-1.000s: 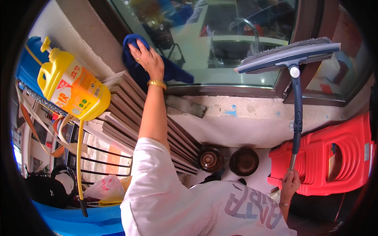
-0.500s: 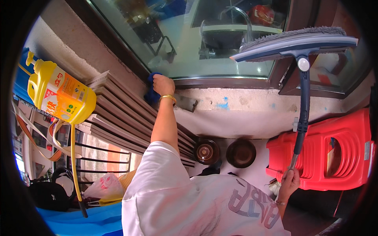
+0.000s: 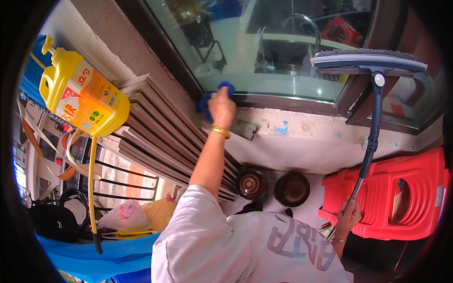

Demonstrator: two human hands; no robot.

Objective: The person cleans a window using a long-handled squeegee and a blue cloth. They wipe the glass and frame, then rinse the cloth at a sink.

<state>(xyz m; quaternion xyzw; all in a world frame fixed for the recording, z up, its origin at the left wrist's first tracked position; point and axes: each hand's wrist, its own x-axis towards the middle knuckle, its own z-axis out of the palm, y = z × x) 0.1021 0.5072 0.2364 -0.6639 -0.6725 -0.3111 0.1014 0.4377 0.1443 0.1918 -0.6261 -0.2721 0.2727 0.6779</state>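
Note:
My left hand (image 3: pixel 222 109) is closed on a blue cloth (image 3: pixel 204 107), pressing it against the lower left corner of the window frame (image 3: pixel 288 103). Part of the cloth pokes out above my fingers, and the rest hangs beside the hand. At my right side, my right hand (image 3: pixel 349 214) grips the metal pole of a window squeegee (image 3: pixel 376 115). Its wide head, with a grey fluffy pad on top and a pale blade edge below, is raised in front of the window's lower right. The glass pane (image 3: pixel 245 78) reflects or shows a tap and a sink.
Red stacked plastic stools (image 3: pixel 377 207) stand at the right. Two brown round pots (image 3: pixel 291 189) sit by the wall below the ledge (image 3: pixel 311 127). Long brown boards (image 3: pixel 160 127) lean on the left, near a yellow pump bottle (image 3: pixel 89 96) and a blue sheet (image 3: pixel 113 259).
The view has shifted a little. My left hand with the cloth has moved rightward along the bottom corner of the frame. The squeegee's head has tipped slightly; my right hand keeps its grip.

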